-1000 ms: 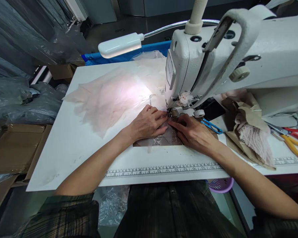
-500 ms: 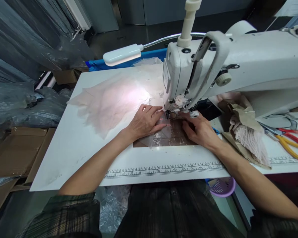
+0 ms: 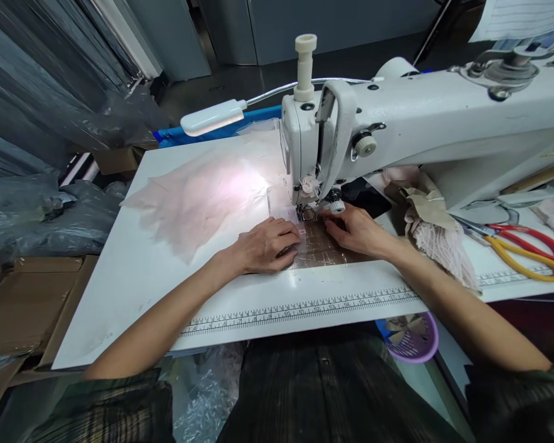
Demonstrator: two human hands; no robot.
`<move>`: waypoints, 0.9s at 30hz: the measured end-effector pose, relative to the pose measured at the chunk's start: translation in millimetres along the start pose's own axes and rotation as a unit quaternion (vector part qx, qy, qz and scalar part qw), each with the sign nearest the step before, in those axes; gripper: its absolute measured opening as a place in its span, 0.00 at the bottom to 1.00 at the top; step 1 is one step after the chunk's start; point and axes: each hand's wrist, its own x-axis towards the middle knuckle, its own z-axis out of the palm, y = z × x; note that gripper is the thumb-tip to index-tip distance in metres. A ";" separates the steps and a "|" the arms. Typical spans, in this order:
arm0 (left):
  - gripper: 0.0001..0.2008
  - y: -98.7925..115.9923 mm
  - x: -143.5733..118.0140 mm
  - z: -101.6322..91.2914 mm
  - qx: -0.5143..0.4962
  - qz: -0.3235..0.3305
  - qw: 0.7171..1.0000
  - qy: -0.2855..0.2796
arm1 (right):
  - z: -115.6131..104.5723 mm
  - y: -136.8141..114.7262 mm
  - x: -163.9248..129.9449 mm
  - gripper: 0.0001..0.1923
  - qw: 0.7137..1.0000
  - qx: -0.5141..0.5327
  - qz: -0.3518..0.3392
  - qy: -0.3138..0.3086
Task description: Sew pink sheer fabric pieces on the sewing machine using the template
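My left hand (image 3: 270, 246) rests on the table just left of the presser foot (image 3: 308, 213). Its fingers are bent, thumb apart from them, pressing on a clear strip (image 3: 277, 200) over a shiny brown plate (image 3: 325, 246). To the right of the foot, my right hand (image 3: 357, 231) has thumb and forefinger pinched together low over the plate; what lies between them is too small to make out. The white sewing machine (image 3: 332, 126) stands over both hands. Sheer pale pink fabric (image 3: 198, 191) spreads across the table behind my left hand.
A lamp (image 3: 212, 117) lights the fabric. Scissors with yellow and red handles (image 3: 526, 252) lie at right, beside a bundle of pleated pale trim (image 3: 443, 240). A printed ruler (image 3: 300, 312) follows the table's front edge. A purple basket (image 3: 415, 347) sits below; cardboard boxes (image 3: 32, 301) stand left.
My left hand has slid back from the foot, its outstretched fingers now bent. The right hand stays beside the foot. The whole view has shifted, with the machine appearing farther left.
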 end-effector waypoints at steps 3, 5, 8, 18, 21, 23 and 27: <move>0.10 1.3 -0.4 5.3 0.016 -0.012 1.000 0.022 | -8.9 -0.7 8.8 0.11 0.998 -0.021 -0.003 -0.066; 0.10 3.0 -0.9 10.3 0.025 -0.023 0.998 0.047 | -8.8 -0.4 12.3 0.10 0.997 -0.027 0.000 -0.076; 0.09 5.4 -1.8 16.7 0.028 -0.030 0.995 0.092 | -0.5 0.9 10.3 0.12 0.999 -0.001 0.007 -0.043; 0.07 7.6 -3.6 22.9 0.096 -0.001 0.987 0.126 | 17.3 4.1 -8.6 0.19 0.993 -0.052 -0.101 -0.040; 0.08 6.7 -3.7 23.5 0.083 0.005 0.990 0.115 | 18.6 5.9 -8.1 0.19 0.992 -0.057 -0.108 -0.040; 0.08 6.5 -3.9 22.4 0.079 0.010 0.991 0.105 | 19.2 6.4 -8.2 0.18 0.991 -0.060 -0.112 -0.038; 0.08 8.3 -5.6 16.4 0.065 0.022 0.994 0.081 | 19.9 5.3 -9.5 0.18 0.990 -0.069 -0.114 -0.033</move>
